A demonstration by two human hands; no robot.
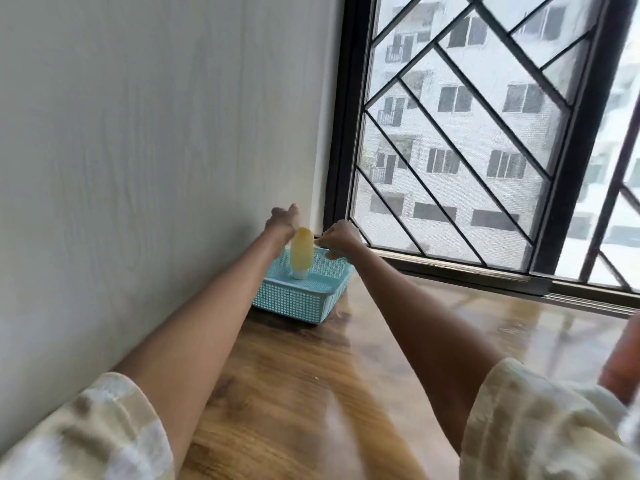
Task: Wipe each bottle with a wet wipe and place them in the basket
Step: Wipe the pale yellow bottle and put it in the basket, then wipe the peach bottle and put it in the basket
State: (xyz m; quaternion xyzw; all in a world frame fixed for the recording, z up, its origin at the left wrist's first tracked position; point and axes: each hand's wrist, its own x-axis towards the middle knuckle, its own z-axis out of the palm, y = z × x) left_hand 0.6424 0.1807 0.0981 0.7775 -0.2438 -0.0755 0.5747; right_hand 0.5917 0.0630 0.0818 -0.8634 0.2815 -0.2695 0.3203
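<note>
No writing is readable on the blurred yellow bottle (302, 251), which stands cap-down inside the light blue basket (298, 299) on the wooden counter (294, 375), while the left hand (284, 218) has an open grip just behind it and the right hand (341, 239) grip cannot be told.

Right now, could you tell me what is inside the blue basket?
One yellow bottle stands cap-down inside the blue basket, upright, near its back left. The basket's near wall and the two forearms hide part of the floor, so anything lying low there cannot be seen.
</note>
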